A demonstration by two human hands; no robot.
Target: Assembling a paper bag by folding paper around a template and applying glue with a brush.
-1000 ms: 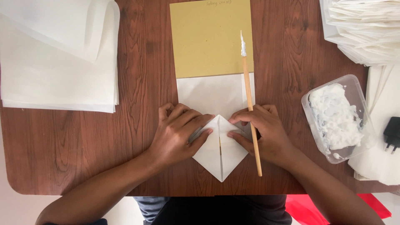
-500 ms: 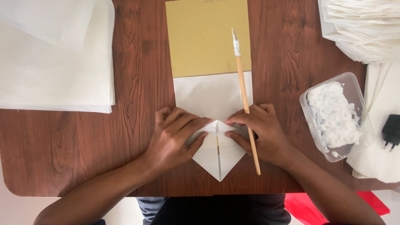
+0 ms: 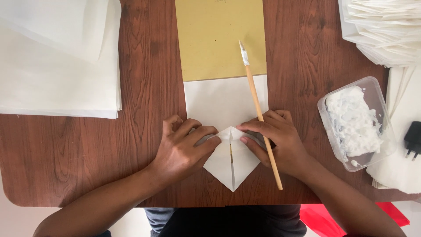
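Observation:
A white sheet of paper (image 3: 223, 103) lies on the wooden table (image 3: 144, 87), its near end folded into a point (image 3: 232, 169) aimed at me. My left hand (image 3: 184, 147) presses the left flap flat with its fingertips. My right hand (image 3: 274, 140) presses the right flap and grips a thin wooden stick (image 3: 258, 109), whose far tip is coated in white paste. The stick slants up across the paper onto a yellow-brown card (image 3: 219, 39) that lies under the paper's far end.
A clear plastic tub of white paste (image 3: 353, 120) stands at the right. A stack of white sheets (image 3: 57, 66) lies at the left, folded white paper pieces (image 3: 381, 26) are piled at top right, and a black plug (image 3: 413, 139) rests at the far right edge.
Both hands have shifted slightly toward the middle seam, pressing the two flaps down. The stick's tip has tilted a little to the left.

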